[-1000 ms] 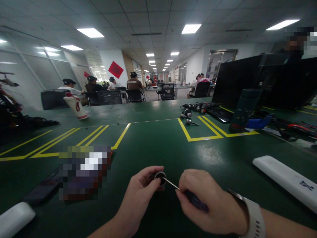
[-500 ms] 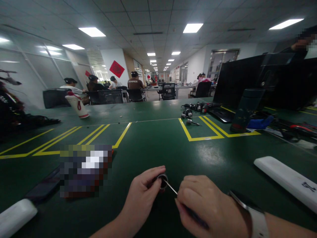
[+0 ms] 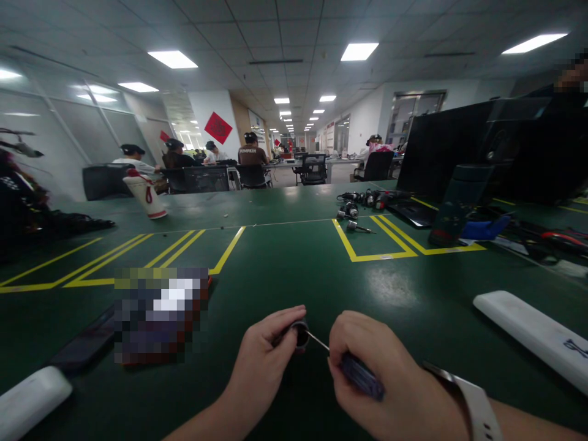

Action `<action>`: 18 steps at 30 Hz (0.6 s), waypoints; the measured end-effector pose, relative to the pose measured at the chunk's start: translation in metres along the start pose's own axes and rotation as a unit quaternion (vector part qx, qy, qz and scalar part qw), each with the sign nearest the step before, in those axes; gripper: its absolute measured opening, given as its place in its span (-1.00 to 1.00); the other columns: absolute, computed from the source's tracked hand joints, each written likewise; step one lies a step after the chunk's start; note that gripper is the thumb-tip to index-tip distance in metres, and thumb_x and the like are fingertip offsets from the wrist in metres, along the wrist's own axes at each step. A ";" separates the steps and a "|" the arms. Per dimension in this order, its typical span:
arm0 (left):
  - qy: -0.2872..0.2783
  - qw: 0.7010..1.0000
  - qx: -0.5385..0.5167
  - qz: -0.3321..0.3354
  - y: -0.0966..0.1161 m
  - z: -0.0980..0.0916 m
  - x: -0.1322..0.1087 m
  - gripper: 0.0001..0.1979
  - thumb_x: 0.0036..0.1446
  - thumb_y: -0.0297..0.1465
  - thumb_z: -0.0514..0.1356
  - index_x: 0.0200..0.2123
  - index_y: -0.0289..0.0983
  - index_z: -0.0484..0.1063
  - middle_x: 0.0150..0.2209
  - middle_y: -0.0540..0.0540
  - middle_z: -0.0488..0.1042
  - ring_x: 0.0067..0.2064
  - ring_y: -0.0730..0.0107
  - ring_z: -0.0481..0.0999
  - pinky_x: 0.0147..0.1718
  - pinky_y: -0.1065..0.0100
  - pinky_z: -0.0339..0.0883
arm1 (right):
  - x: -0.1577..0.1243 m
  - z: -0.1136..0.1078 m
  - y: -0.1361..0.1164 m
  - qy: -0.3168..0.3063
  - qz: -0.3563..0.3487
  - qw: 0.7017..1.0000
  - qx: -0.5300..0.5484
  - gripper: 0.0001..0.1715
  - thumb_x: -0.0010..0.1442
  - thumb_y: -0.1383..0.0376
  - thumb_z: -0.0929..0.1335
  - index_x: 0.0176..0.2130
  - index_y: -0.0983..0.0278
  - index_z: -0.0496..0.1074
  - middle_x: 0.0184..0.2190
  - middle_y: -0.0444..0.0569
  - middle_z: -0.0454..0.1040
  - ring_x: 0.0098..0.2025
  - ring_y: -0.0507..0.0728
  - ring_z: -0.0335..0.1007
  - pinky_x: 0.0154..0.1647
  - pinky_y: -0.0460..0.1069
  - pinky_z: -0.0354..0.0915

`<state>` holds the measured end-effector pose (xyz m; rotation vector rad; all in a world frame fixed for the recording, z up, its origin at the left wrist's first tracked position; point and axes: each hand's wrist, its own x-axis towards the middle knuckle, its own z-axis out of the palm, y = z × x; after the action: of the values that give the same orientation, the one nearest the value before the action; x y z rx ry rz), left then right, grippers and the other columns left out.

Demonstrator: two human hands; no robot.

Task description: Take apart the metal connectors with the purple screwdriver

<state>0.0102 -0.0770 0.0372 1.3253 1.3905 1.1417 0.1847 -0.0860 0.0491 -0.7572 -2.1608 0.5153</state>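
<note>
My left hand pinches a small dark ring-shaped part between thumb and fingers, its round opening turned to the right. My right hand is wrapped round the dark translucent handle of a screwdriver. The thin metal shaft points up and left, and its tip reaches into the opening of the ring-shaped part. What the tip touches inside is hidden. Both hands are just above the green table near its front edge.
White bars lie at right and lower left. A phone and a pixelated object lie left. Further back are a cup, metal parts, a dark bottle and a monitor. People sit beyond.
My right hand has turned and risen slightly, so more of the screwdriver handle shows. My left hand keeps its hold on the ring-shaped part, almost unmoved.
</note>
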 end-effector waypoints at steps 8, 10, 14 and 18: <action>0.002 1.000 -0.013 -0.026 0.002 0.001 -0.001 -0.74 -0.09 -0.45 0.18 -0.28 -0.24 0.58 -0.30 -0.08 0.58 -0.39 0.33 0.51 -0.39 0.37 0.42 | -0.001 -0.001 0.000 -0.015 -0.010 1.000 -0.018 -0.80 -0.07 0.55 0.22 -0.45 0.27 0.19 -0.49 -0.09 0.31 -0.42 0.05 0.19 -0.45 -0.07 0.13; 0.000 1.000 -0.009 -0.027 0.001 0.001 -0.001 -0.74 -0.09 -0.44 0.18 -0.28 -0.25 0.57 -0.31 -0.08 0.58 -0.39 0.34 0.51 -0.40 0.37 0.43 | -0.002 -0.001 0.000 -0.015 -0.025 0.999 -0.029 -0.81 -0.06 0.55 0.23 -0.45 0.27 0.19 -0.49 -0.09 0.32 -0.42 0.04 0.19 -0.45 -0.07 0.12; -0.007 1.000 -0.004 -0.015 -0.002 0.001 0.001 -0.71 -0.08 -0.41 0.17 -0.24 -0.28 0.56 -0.33 -0.08 0.58 -0.39 0.34 0.52 -0.41 0.37 0.44 | -0.004 0.002 0.002 -0.004 -0.059 0.997 -0.047 -0.82 -0.05 0.54 0.23 -0.44 0.28 0.20 -0.49 -0.07 0.33 -0.43 0.04 0.19 -0.47 -0.08 0.11; -0.009 1.000 -0.002 -0.001 -0.005 0.000 0.001 -0.70 -0.09 -0.41 0.17 -0.24 -0.29 0.55 -0.26 -0.10 0.57 -0.40 0.36 0.52 -0.42 0.38 0.44 | -0.005 0.002 0.004 -0.009 -0.088 0.994 -0.068 -0.84 -0.04 0.53 0.22 -0.45 0.29 0.23 -0.50 -0.06 0.33 -0.45 0.04 0.18 -0.48 -0.08 0.10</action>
<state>0.0097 -0.0764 0.0324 1.3283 1.3768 1.1282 0.1867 -0.0871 0.0428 -0.6287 -2.2718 0.2877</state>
